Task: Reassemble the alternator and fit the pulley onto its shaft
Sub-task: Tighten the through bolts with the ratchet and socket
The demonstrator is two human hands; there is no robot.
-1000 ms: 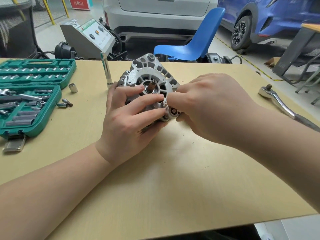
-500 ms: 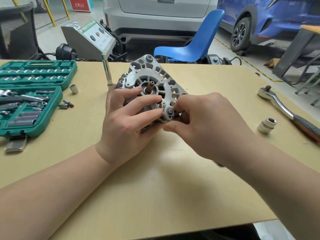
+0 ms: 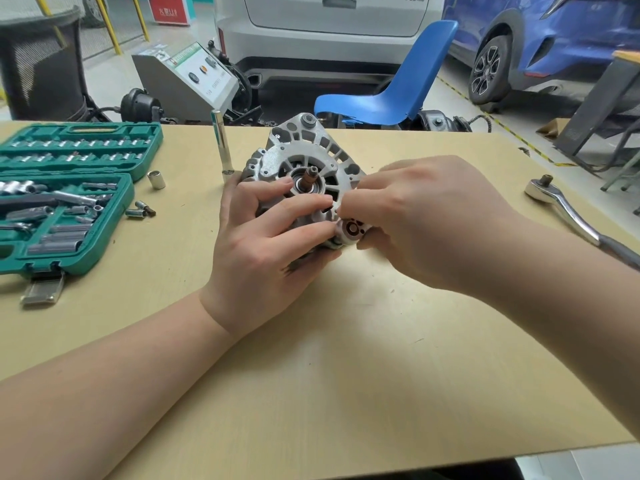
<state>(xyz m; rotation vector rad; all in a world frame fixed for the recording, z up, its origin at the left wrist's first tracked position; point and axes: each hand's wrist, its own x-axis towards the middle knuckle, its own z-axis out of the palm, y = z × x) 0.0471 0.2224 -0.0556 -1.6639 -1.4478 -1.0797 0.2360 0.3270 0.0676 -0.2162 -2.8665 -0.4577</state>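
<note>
The silver alternator stands tilted on the wooden table, front housing toward me, its bare shaft sticking out with no pulley on it. My left hand grips the housing from the left, fingers laid across its face. My right hand pinches the lower-right mounting ear, index finger above and thumb below. Whether a bolt sits between the fingertips is hidden. No pulley is visible.
An open green socket case lies at the left, with a loose socket and small bits beside it. A long socket stands upright just left of the alternator. A ratchet wrench lies at the right edge.
My right hand has shifted up and left over the alternator's right side, pinching the ear from above and below. My forearm now hides the small cylindrical part on the table at the right.
</note>
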